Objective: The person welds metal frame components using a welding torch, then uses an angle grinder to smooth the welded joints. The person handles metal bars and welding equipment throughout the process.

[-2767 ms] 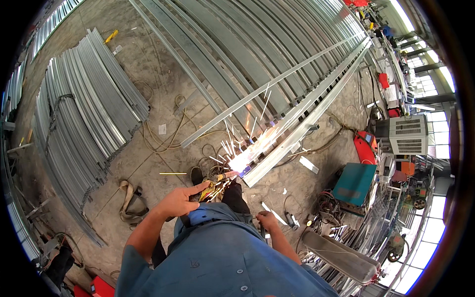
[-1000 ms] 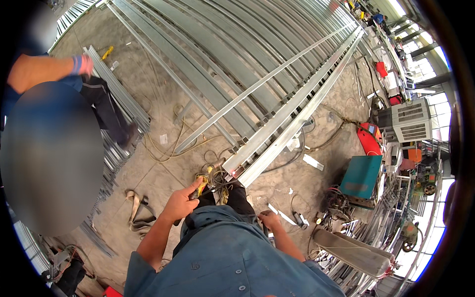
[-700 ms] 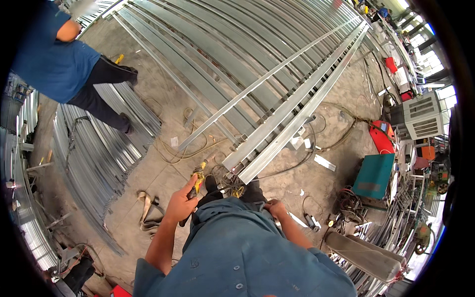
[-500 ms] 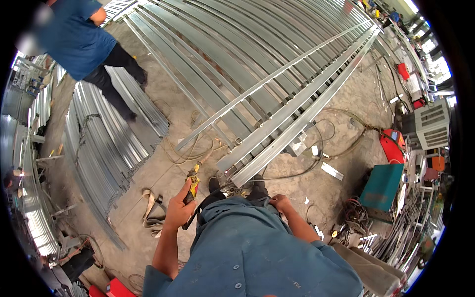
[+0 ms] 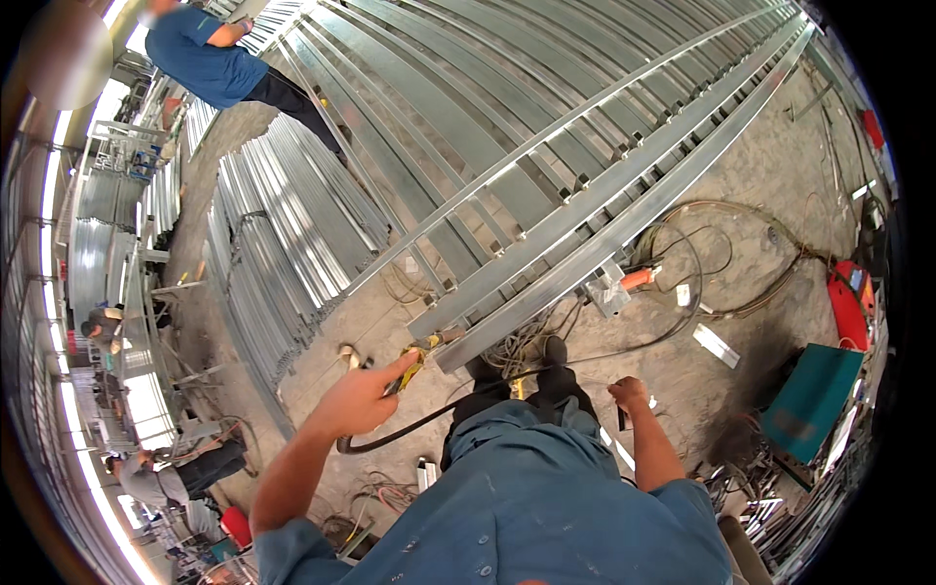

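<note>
My left hand (image 5: 359, 402) is wrapped round a welding torch (image 5: 421, 361) bound in yellow, held out ahead and left of my body. The torch's tip lies close to the near end of a long galvanized steel beam (image 5: 546, 307); whether they touch I cannot tell. From the torch's rear a thick black cable (image 5: 409, 426) loops below my hand and runs right across my shins. My right hand (image 5: 630, 393) hangs beside my right hip with fingers curled closed. Something small and dark shows just under it, too little to name.
Beyond the beam a wide frame of steel rails (image 5: 468, 146) covers the floor. Bundled metal profiles (image 5: 292, 214) lie left. A person in blue (image 5: 219, 68) stands at the far left. Cables (image 5: 760, 297), a red machine (image 5: 850, 302) and a green box (image 5: 809, 400) are right.
My left hand has reached forward, bringing the torch up to the beam's end. The right hand has left my trouser side and moved outward. The view has shifted, and the other person has moved away.
</note>
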Tool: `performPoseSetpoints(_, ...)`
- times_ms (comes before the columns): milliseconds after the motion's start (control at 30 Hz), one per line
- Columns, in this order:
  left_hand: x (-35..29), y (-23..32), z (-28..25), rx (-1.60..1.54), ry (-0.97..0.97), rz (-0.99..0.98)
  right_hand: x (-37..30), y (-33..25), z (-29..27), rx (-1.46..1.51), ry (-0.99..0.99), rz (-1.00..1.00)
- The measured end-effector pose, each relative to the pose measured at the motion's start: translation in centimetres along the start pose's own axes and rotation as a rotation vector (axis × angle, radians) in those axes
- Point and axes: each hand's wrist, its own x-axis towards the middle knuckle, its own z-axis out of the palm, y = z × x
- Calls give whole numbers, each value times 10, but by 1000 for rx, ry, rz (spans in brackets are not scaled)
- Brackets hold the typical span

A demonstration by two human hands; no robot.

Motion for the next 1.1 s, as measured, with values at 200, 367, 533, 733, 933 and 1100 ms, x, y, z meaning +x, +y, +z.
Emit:
performPoseSetpoints(200,54,32,-36,270,-199,-35,-7,43,49,206,-164,137)
performPoseSetpoints(367,92,48,-39,404,-318,-52,-14,37,60,243,-209,81)
performPoseSetpoints(533,126,68,-39,519,-449,-62,-12,44,74,338,-141,-25)
performPoseSetpoints(733,142,105,-49,686,-576,-52,-2,75,109,484,-46,0)
performPoseSetpoints(933,154,132,-51,683,-670,-141,-8,70,97,465,-24,60)
performPoseSetpoints(1100,161,123,-50,731,-684,-88,-11,73,108,486,-12,60)
